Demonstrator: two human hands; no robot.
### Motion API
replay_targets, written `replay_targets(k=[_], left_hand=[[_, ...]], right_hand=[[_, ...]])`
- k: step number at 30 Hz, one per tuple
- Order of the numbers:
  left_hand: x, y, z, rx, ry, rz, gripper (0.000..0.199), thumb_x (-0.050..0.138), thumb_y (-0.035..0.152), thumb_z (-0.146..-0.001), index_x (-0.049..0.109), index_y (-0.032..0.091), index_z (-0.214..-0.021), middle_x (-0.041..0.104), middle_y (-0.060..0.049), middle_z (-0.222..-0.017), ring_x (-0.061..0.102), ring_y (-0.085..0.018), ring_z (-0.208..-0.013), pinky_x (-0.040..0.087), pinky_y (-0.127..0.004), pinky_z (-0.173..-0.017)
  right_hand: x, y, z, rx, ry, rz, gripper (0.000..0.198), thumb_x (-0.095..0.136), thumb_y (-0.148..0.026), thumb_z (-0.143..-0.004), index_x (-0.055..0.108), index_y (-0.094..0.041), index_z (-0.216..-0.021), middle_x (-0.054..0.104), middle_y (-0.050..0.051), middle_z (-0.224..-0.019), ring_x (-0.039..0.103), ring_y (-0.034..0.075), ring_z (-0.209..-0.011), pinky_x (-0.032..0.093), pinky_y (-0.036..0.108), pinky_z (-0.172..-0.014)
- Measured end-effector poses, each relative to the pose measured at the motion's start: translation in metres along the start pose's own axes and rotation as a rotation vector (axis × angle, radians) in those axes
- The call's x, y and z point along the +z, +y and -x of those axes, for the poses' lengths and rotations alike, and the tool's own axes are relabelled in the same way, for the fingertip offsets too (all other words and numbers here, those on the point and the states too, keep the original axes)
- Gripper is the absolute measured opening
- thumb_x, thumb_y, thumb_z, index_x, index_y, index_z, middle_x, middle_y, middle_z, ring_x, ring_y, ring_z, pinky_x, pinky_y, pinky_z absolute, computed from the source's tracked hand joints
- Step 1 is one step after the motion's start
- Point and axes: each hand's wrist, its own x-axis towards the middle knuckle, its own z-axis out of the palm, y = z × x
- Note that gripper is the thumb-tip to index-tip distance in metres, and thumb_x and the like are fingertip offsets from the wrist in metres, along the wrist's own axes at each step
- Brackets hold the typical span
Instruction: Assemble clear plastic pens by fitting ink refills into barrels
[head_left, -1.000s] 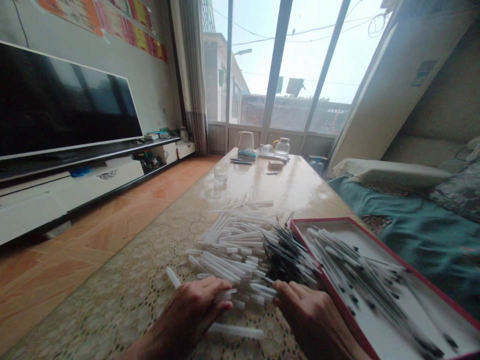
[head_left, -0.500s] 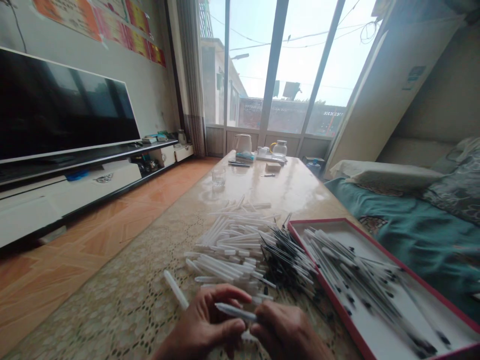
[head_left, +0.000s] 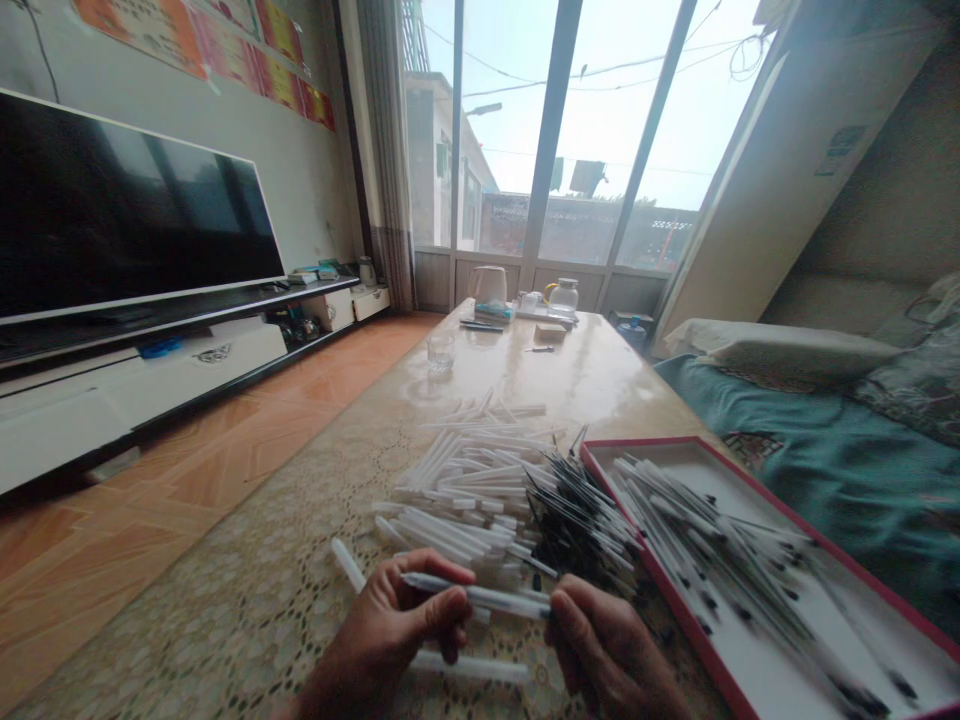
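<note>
A pen (head_left: pixel 510 600) with a translucent barrel lies level between my two hands. My left hand (head_left: pixel 409 615) pinches it between thumb and fingers near its pointed end. At its other end, the fingertips of my right hand (head_left: pixel 604 640) close around the tip of the barrel. Under my hands, a white pen tube (head_left: pixel 480 668) rests on the table, and another white tube (head_left: pixel 346 562) lies left of my left hand. Just beyond is a heap of white pen tubes (head_left: pixel 465 480), with a pile of dark, thin refills (head_left: pixel 581 510) to its right.
A red-rimmed box (head_left: pixel 679 590) on the right holds many pens with dark ends. Farther along the patterned table (head_left: pixel 247 590) stand a glass cup (head_left: pixel 441 355), a glass jug (head_left: pixel 564 298) and a small box (head_left: pixel 551 331). A sofa with a teal cover (head_left: pixel 810 450) borders the right side.
My right hand has moved right to the pen's far end, so more of the barrel shows. My left hand has shifted slightly left and up; the white tube beneath is now visible.
</note>
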Motion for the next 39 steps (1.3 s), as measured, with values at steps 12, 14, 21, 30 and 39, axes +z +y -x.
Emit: replay_targets(k=[12,14,21,30,39], left_hand=[[-0.0021,-0.0035,-0.0025,-0.043,0.015,-0.036,0.034,0.087,0.039,-0.058,0.07,0.014,-0.074,0.07,0.0,-0.048,0.059,-0.011,-0.039,0.042,-0.02,-0.043],[-0.002,-0.0029,-0.0024,-0.051,0.009,-0.046,0.035,0.087,0.039,-0.058,0.07,0.014,-0.074,0.07,0.0,-0.047,0.059,-0.011,-0.039,0.043,-0.02,-0.043],[-0.0004,0.0011,-0.0004,-0.041,0.025,-0.066,0.034,0.087,0.038,-0.06,0.07,0.013,-0.076,0.071,0.0,-0.048,0.061,-0.01,-0.041,0.044,-0.019,-0.045],[0.0001,0.001,0.0,-0.047,0.035,-0.078,0.034,0.087,0.038,-0.058,0.07,0.014,-0.074,0.071,0.0,-0.048,0.06,-0.011,-0.04,0.045,-0.019,-0.045],[0.0005,0.0027,0.0,-0.042,0.043,-0.091,0.034,0.087,0.039,-0.058,0.071,0.014,-0.074,0.071,0.0,-0.047,0.06,-0.01,-0.04,0.044,-0.018,-0.044]], right_hand=[[0.0004,0.0068,-0.0041,-0.069,0.034,0.06,0.04,0.043,-0.058,-0.091,0.053,-0.02,-0.08,0.059,-0.001,-0.062,0.049,0.011,-0.049,0.038,0.021,-0.048],[0.0016,0.008,-0.0038,-0.101,0.043,0.136,0.046,0.034,-0.055,-0.096,0.052,-0.02,-0.072,0.054,-0.002,-0.054,0.046,0.011,-0.046,0.035,0.021,-0.048],[0.0021,0.0094,-0.0041,-0.129,0.086,0.105,0.037,0.045,-0.054,-0.092,0.055,-0.019,-0.084,0.057,-0.002,-0.062,0.046,0.011,-0.048,0.033,0.02,-0.046],[-0.0043,0.0088,-0.0046,-0.138,0.027,0.19,0.03,0.045,-0.047,-0.093,0.055,-0.019,-0.09,0.062,0.0,-0.064,0.053,0.013,-0.052,0.036,0.021,-0.049],[-0.0048,0.0117,-0.0044,-0.152,0.002,0.256,0.033,0.039,-0.044,-0.097,0.056,-0.019,-0.085,0.065,0.001,-0.06,0.056,0.014,-0.052,0.038,0.022,-0.052]])
